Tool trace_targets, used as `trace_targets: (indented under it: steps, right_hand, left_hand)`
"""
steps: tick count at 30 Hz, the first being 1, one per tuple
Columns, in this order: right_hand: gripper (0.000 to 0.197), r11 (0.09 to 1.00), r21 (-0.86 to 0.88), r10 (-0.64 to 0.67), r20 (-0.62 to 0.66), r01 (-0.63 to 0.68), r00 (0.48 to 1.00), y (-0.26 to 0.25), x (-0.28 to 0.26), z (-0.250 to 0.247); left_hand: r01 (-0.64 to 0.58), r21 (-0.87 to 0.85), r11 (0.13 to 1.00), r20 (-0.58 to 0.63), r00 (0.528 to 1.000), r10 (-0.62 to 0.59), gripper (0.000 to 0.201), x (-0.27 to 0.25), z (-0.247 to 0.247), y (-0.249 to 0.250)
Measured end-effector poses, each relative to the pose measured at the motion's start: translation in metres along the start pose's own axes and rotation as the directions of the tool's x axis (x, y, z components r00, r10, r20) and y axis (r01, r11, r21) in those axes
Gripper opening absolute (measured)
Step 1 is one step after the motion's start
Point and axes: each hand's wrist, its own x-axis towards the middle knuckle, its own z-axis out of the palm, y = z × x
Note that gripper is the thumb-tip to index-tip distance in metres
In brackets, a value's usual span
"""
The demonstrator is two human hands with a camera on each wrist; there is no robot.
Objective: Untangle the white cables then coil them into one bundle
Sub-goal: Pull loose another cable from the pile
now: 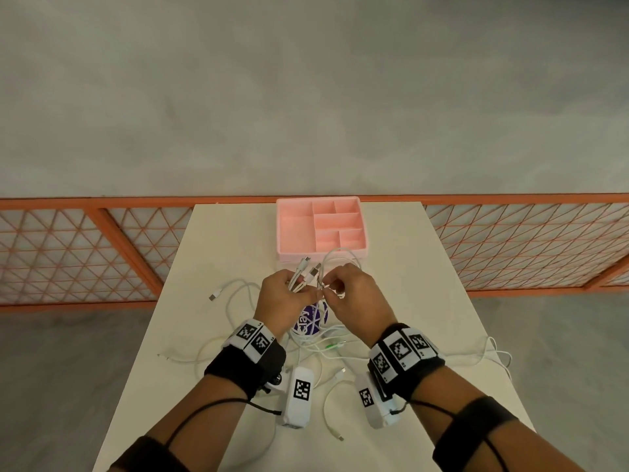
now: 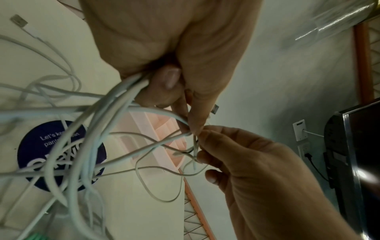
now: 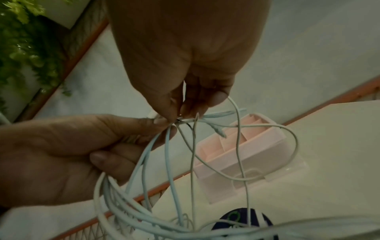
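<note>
Several white cables (image 1: 235, 294) lie tangled across the white table (image 1: 429, 301). Both hands are raised over its middle. My left hand (image 1: 308, 291) grips a bunch of the thicker cables (image 2: 115, 104), and their metal plugs (image 1: 310, 267) stick up above the fist. My right hand (image 1: 331, 290) pinches a thin white cable (image 3: 238, 146) between thumb and fingertips, right against the left thumb tip. That thin cable loops up toward the tray (image 1: 335, 257). In the right wrist view the pinch point (image 3: 179, 119) shows a small knot with a dark strand.
A pink compartment tray (image 1: 287, 257) stands at the table's far edge. Under the hands lies a round purple sticker (image 1: 311, 318), beside a green plug (image 1: 329, 347). More cable trails off the right edge (image 1: 493, 352). An orange mesh railing (image 1: 102, 247) runs behind the table.
</note>
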Motion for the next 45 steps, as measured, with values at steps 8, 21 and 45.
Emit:
trace_targets:
  steps: [8, 21, 45]
  right_hand:
    - [0.008, 0.983, 0.002, 0.186, 0.009, -0.186, 0.983, 0.003, 0.011, -0.006]
    - [0.008, 0.968, 0.173, 0.159, 0.139, -0.182, 0.977, 0.017, 0.006, -0.015]
    - [0.012, 0.653, 0.526, 0.685, -0.103, -0.545, 0.721, 0.089, 0.014, -0.059]
  left_hand:
    - [0.05, 0.099, 0.994, 0.063, 0.996, -0.057, 0.026, 0.0, -0.007, -0.015]
    - [0.125, 0.021, 0.992, 0.12, 0.985, -0.127, 0.015, -0.003, -0.011, -0.017]
    - [0.226, -0.173, 0.959, -0.09, 0.966, -0.244, 0.019, 0.019, -0.07, -0.035]
